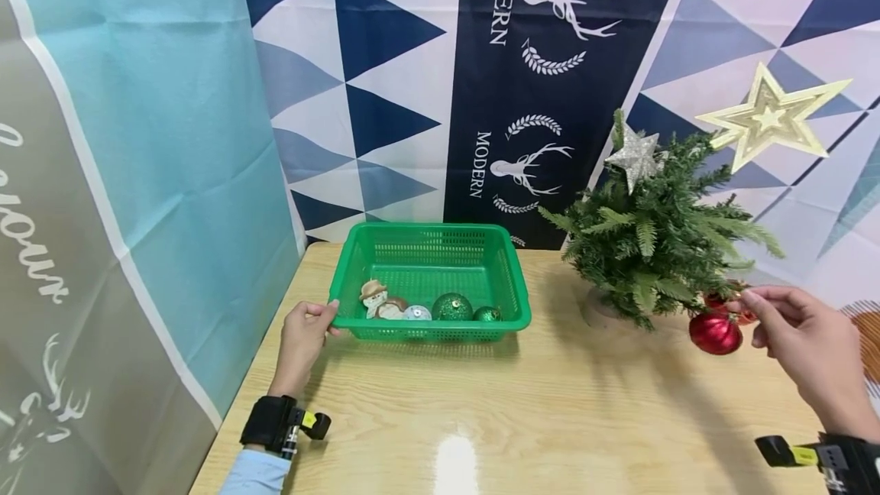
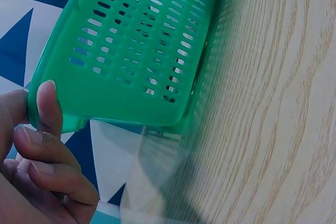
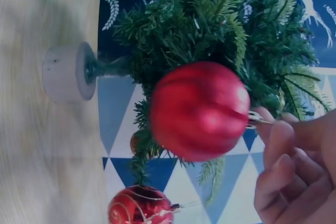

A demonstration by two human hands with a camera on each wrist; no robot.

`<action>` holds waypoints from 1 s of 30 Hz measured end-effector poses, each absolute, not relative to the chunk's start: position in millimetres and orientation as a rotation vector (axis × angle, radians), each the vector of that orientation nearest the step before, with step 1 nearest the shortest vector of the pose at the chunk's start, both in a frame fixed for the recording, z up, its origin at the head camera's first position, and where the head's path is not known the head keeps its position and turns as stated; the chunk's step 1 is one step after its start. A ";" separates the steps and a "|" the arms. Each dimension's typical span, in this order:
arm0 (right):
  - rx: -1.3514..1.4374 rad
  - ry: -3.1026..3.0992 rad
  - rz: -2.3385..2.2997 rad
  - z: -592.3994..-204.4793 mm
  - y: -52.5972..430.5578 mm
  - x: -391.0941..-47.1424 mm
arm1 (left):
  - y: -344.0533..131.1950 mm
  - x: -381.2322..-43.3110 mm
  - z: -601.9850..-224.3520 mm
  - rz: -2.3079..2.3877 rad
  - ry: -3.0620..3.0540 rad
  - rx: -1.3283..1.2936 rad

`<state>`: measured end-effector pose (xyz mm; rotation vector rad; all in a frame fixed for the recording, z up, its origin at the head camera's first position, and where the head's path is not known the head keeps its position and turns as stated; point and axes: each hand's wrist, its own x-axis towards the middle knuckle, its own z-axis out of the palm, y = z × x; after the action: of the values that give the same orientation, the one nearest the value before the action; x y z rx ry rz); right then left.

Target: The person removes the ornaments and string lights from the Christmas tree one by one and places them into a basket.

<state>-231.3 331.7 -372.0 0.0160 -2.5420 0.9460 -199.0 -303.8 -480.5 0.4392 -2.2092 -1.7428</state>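
My left hand (image 1: 302, 336) grips the front left corner of a green plastic basket (image 1: 435, 325), fingers under the rim. In the left wrist view its fingertip (image 2: 48, 98) presses against the basket wall. Inside lie a snowman ornament (image 1: 376, 299), a white bauble (image 1: 416, 313) and two green glitter baubles (image 1: 451, 307). At the right, my right hand (image 1: 811, 350) pinches a shiny red bauble (image 3: 199, 111) by the hanger at its top, beside the lower branches of a small Christmas tree (image 1: 646, 243). A red bauble with gold swirls (image 3: 140, 206) hangs near it.
A silver glitter star (image 1: 636, 157) and a large gold star (image 1: 773, 117) sit at the tree's upper part. The tree's pale round base (image 3: 67, 73) stands on the wooden table (image 1: 550, 411). Patterned cloth (image 1: 385, 44) hangs behind and blue cloth (image 1: 172, 136) at the left.
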 end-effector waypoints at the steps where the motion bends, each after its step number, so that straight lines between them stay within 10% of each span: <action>1: 0.042 -2.562 0.937 -371.9 331.0 -230.2 | -304.1 -199.1 -480.1 -1.738 -2.208 0.437; 30: 0.297 -2.359 0.606 -382.5 310.2 -227.9 | -303.3 -199.0 -480.4 -1.748 -2.197 0.449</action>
<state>-227.9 310.2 -382.5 0.2967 -2.3588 0.6055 -199.0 -303.3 -480.4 0.4487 -2.1972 -1.7478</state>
